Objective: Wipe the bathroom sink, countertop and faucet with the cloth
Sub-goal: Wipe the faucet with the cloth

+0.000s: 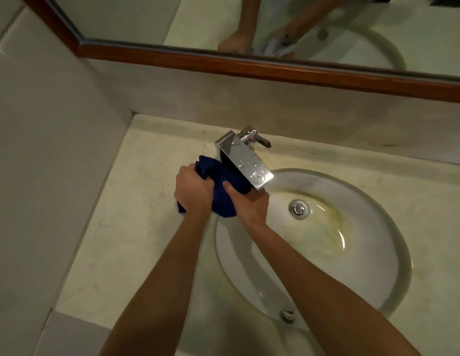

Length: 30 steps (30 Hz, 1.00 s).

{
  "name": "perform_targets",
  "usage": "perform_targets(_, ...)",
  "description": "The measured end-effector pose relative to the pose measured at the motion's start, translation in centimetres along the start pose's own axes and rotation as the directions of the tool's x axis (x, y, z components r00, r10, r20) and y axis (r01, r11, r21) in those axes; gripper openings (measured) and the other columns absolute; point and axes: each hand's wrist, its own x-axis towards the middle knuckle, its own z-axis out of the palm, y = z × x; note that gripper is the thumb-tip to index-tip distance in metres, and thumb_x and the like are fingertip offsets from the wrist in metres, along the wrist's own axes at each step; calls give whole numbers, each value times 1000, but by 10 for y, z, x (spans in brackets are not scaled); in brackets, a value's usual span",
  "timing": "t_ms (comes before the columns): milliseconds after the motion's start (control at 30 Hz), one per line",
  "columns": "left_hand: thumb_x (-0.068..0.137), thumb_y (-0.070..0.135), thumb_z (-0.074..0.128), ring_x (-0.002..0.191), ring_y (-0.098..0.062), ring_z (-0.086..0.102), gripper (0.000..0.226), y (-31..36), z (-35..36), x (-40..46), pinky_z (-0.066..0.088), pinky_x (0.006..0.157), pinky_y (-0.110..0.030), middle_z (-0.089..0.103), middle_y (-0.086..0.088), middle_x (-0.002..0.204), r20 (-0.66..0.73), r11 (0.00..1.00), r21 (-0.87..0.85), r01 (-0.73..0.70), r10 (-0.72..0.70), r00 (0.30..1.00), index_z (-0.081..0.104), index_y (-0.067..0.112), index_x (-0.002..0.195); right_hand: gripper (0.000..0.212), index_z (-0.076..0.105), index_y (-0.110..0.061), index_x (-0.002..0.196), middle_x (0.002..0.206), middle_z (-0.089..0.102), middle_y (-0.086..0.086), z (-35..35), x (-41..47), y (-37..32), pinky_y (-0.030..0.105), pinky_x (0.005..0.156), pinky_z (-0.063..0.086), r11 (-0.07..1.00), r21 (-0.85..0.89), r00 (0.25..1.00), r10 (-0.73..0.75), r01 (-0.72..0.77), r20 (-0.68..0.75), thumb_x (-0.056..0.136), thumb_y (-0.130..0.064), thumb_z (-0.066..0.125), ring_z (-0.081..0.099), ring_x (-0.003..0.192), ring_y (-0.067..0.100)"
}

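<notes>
A dark blue cloth [223, 199] is bunched against the left side of the chrome faucet [245, 158], under its flat spout. My left hand [194, 192] grips the cloth's left part over the pale countertop [136, 206]. My right hand [249, 204] grips its right part just below the spout tip, at the sink's rim. The round white sink [365, 253] lies to the right, with a yellowish stain and a chrome drain [299, 209]. Water drops sit on the spout's top.
A wood-framed mirror [275, 65] runs along the back wall and reflects my hands. A tiled side wall [44, 176] closes the counter on the left. An overflow fitting [287, 314] sits on the sink's near wall.
</notes>
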Motion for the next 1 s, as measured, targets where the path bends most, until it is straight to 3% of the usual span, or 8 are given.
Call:
perform_targets(133,77,5,65,82,-25,54,19,1,25,-47,41,63,-38,54,-5,100,-33,998,-3,-69,69,997,56,12,92,27,71,-18,79,75,74,-2,-39,4,7,37,65,58,958,-281,998,-59,52,-16,77,-44,80,71,71,18)
perform_targets(233,78,7,70,81,-30,62,16,10,51,-93,44,66,-37,60,-4,89,2,936,-338,102,-108,994,58,12,86,20,66,-22,76,69,67,-10,-82,4,-1,30,59,47,949,-308,986,-108,65,-124,79,-33,83,65,65,8)
perform_targets(333,86,15,76,89,-26,71,17,46,69,-122,57,79,-41,74,-6,96,191,651,-686,324,-269,944,69,12,100,21,65,-20,77,73,68,-5,-102,25,-31,33,57,48,907,-361,947,-284,216,-147,76,-32,83,63,66,15)
perform_targets(467,89,4,74,89,-24,73,12,85,101,-86,59,93,-51,76,-5,99,251,212,-885,414,-531,809,72,12,99,27,71,-18,93,92,69,0,-80,80,-72,32,66,46,686,-578,870,-484,441,90,78,-38,79,62,80,19)
perform_targets(600,100,30,67,80,8,65,35,78,109,-63,58,81,-19,63,15,117,462,310,-756,577,-372,805,55,32,133,33,72,-15,108,101,72,9,-75,110,-71,36,71,52,601,-682,876,-464,418,128,83,-36,74,67,90,31)
perform_targets(733,76,39,90,101,-23,71,43,71,92,-74,60,90,-40,72,1,107,446,548,-593,590,-386,808,67,18,105,31,69,-10,95,92,61,6,-117,97,-48,31,66,42,655,-667,898,-438,355,49,86,-39,74,62,83,27)
perform_targets(900,82,42,85,108,-24,73,59,65,68,-108,62,88,-39,75,-6,122,675,375,-648,663,-121,728,67,13,130,20,69,-17,89,91,63,-4,-171,61,-45,35,75,53,728,-506,851,-524,463,24,81,-31,82,62,82,14)
perform_targets(1000,73,72,76,119,-26,68,88,74,50,-124,53,101,-44,70,-9,132,733,266,-671,692,99,673,63,14,137,20,73,-18,98,98,66,-3,-179,26,-51,32,77,51,536,-535,687,-717,653,119,82,-25,82,61,88,15)
